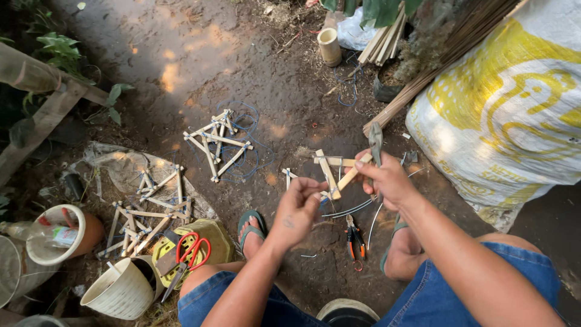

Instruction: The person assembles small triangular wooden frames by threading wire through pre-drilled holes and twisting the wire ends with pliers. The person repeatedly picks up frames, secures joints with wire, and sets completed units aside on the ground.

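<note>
Two bare hands meet over the dirt ground (200, 54), and a small frame of bamboo sticks (334, 171) hangs between them, lifted clear of the soil near the middle of the scene. The right hand (387, 180) has its fingers closed on the frame's right end, and in the same grasp it carries grey pliers (376, 143) whose jaws point away, up and far; keeping both in one fist leaves the other hand free. The left hand (296, 209) has its fingers curled at the frame's lower corner; they appear to pinch a joint or a thin wire there, but exactly what they grip I cannot tell. The frame is held level and close to the body, likely so that the joints face the worker.

Several finished frames lie well apart to the left: one cluster (218, 142) on the far side with blue cord (245, 163) looped around it, another cluster (148, 215) nearer. Orange-handled cutters (355, 241) rest on the ground between the sandalled feet, within easy reach. Red-handled scissors (189, 254) lie on a yellow block at near left, beside a white ribbed bucket (121, 290). A large white and yellow sack (508, 109) stands at right, with long bamboo strips (436, 66) leaning against it.
</note>
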